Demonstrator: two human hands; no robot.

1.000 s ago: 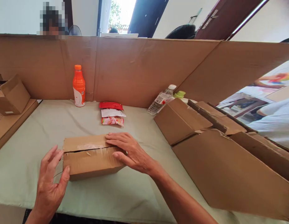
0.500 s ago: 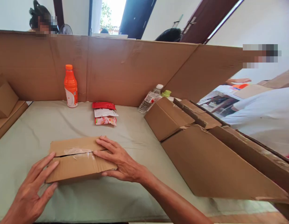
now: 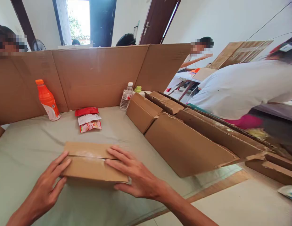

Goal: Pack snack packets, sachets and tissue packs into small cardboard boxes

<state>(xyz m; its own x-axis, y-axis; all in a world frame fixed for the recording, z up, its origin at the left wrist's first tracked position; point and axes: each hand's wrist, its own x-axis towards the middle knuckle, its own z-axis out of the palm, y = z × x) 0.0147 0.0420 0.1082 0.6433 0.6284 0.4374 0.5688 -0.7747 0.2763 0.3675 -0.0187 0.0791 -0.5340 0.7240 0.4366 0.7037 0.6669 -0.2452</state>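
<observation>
A small cardboard box with clear tape along its top seam sits on the cloth-covered table. My left hand grips its left end, fingers on the top edge and thumb low on the side. At the right end my right hand is around the corner, with fingers over the top flaps and the thumb on the front side. Beyond the box lie several small snack packets, a red packet, a white packet and a pink packet, overlapping each other.
An orange bottle and a clear water bottle stand near a tall cardboard screen. Larger open cardboard boxes line the table's right side. Beyond them a person in a white shirt bends over; others are farther back.
The camera view has swung right, so the bottles and packets appear farther left. Both hands stay on the box, which appears slightly farther right and lower in view.
</observation>
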